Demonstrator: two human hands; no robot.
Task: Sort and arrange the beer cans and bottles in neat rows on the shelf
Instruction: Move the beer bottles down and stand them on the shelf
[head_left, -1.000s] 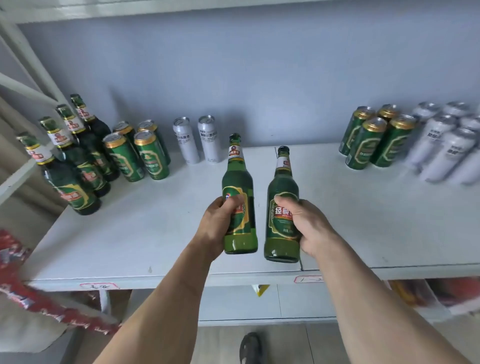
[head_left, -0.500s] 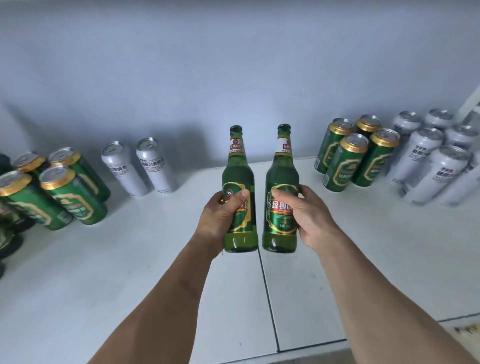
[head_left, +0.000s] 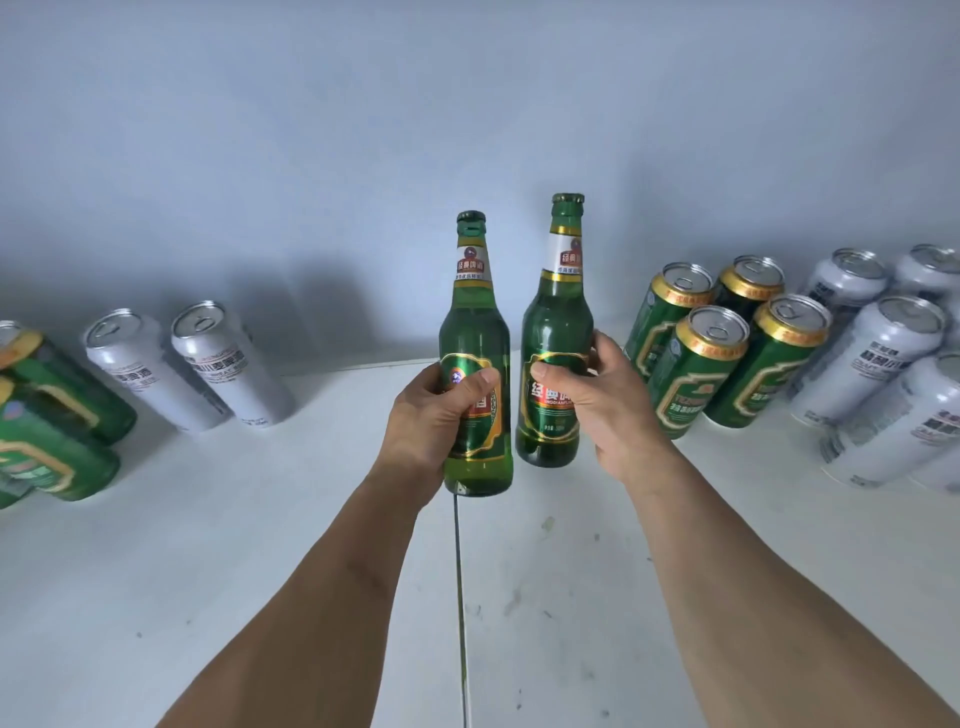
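The left hand (head_left: 434, 415) grips a green glass beer bottle with a gold label (head_left: 475, 364) around its body, thumb across the label. The right hand (head_left: 597, 400) grips a second, darker green glass bottle (head_left: 557, 332) the same way, its fingers curled round the body. Both bottles are upright, just beside each other, over the middle of the white metal shelf (head_left: 260, 571), above its dark seam (head_left: 460, 597). On the left stand two white cans (head_left: 187, 369) and green cans with gold rims (head_left: 57, 426) at the picture's edge. On the right stand four green cans (head_left: 722, 353), then white cans (head_left: 878, 374). Between the two groups the shelf surface is bare up to the blue-grey wall (head_left: 467, 130).
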